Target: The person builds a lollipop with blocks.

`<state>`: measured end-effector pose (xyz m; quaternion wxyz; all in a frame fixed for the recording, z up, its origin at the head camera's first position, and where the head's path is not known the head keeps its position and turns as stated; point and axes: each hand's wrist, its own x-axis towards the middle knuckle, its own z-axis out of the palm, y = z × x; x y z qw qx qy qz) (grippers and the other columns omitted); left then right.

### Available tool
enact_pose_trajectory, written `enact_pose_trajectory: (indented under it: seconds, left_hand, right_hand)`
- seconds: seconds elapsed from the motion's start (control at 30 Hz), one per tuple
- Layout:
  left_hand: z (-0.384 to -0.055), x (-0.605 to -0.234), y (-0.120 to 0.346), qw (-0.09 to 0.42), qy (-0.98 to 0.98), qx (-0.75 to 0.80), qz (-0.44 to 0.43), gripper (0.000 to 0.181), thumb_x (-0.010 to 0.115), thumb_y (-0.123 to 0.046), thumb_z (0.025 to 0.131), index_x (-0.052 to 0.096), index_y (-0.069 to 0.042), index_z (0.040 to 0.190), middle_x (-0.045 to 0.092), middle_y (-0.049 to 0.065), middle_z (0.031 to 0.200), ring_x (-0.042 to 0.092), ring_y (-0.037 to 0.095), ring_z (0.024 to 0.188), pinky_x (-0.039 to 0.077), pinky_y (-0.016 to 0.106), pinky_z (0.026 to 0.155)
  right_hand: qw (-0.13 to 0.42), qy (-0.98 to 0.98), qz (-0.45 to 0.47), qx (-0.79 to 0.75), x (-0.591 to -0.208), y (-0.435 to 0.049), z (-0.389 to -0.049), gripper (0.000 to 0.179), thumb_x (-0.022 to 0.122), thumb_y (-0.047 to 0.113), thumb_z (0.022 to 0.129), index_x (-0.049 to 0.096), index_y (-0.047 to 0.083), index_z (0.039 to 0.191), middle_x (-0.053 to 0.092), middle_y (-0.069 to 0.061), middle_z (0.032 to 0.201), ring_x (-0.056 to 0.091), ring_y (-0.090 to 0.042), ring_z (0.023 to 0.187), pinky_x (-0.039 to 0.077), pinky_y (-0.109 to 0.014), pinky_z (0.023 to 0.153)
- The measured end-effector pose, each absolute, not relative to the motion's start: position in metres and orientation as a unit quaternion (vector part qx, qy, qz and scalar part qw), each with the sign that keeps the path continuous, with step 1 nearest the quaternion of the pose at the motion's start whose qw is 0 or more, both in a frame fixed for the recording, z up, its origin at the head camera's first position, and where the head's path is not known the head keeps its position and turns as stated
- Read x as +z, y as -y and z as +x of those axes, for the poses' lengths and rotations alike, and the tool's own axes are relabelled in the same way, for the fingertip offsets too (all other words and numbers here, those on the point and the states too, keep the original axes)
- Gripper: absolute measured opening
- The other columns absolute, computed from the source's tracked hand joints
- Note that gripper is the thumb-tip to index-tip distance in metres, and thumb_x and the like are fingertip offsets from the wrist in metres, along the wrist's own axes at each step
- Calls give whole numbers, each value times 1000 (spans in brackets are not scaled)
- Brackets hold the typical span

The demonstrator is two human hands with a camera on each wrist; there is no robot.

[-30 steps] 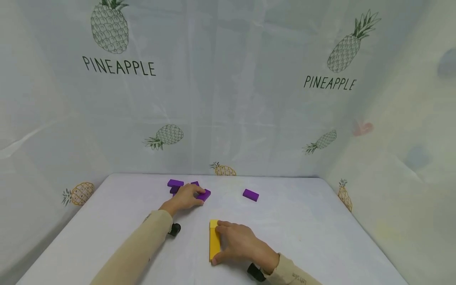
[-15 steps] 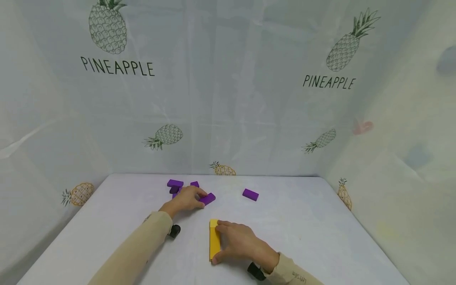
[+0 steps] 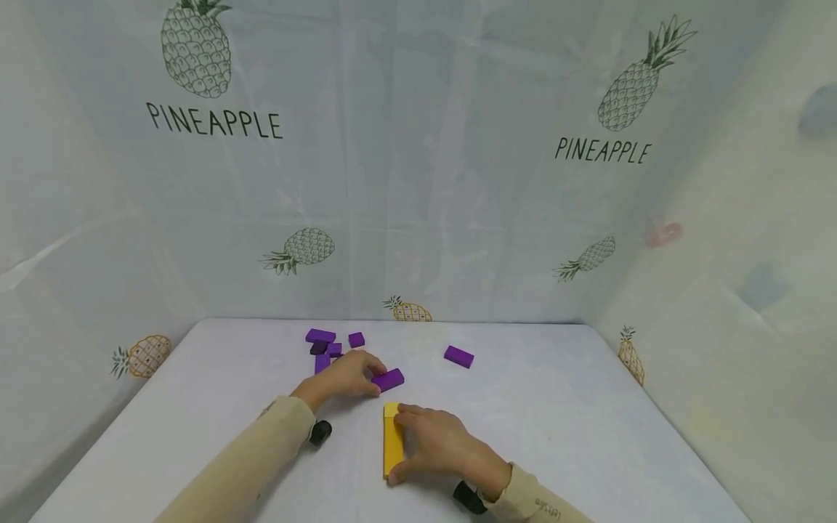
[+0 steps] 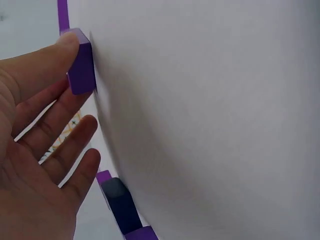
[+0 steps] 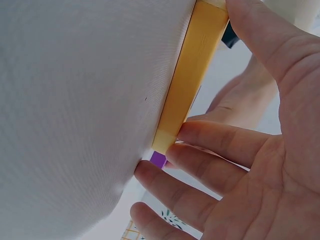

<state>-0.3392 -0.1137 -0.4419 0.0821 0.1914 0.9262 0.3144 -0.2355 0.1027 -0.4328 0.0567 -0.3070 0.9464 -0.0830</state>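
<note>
In the head view my left hand pinches a purple block close over the white table, left of centre. The left wrist view shows the thumb on one face of that purple block, fingers behind it and the other fingers spread. Nearer the front, my right hand holds a long yellow bar by its ends, thumb at the near end, fingertips by the far end. A paler section marks the bar's far end. In the right wrist view the yellow bar lies along the tabletop.
Several purple blocks are grouped at the back left, one of them darker. A single purple block lies at the back, right of centre. Behind the table's far edge hangs a pineapple-print curtain.
My left hand has brought the purple block right and toward the front, away from the back-left group, uncovering more of those blocks. The right hand and yellow bar have stayed in place.
</note>
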Motion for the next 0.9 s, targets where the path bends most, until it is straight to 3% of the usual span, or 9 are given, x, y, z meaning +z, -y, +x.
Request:
enact_pose_trajectory:
  seconds: [0.9]
  left_hand:
    - [-326, -444, 113, 112, -904, 312, 269, 32, 79, -11, 81, 74, -22, 110, 64, -7, 108, 56, 18, 100, 50, 41, 92]
  right_hand:
    - [53, -944, -313, -89, -433, -105, -237, 93, 72, 76, 62, 59, 16, 131, 51, 0, 142, 54, -21, 122, 48, -43, 95]
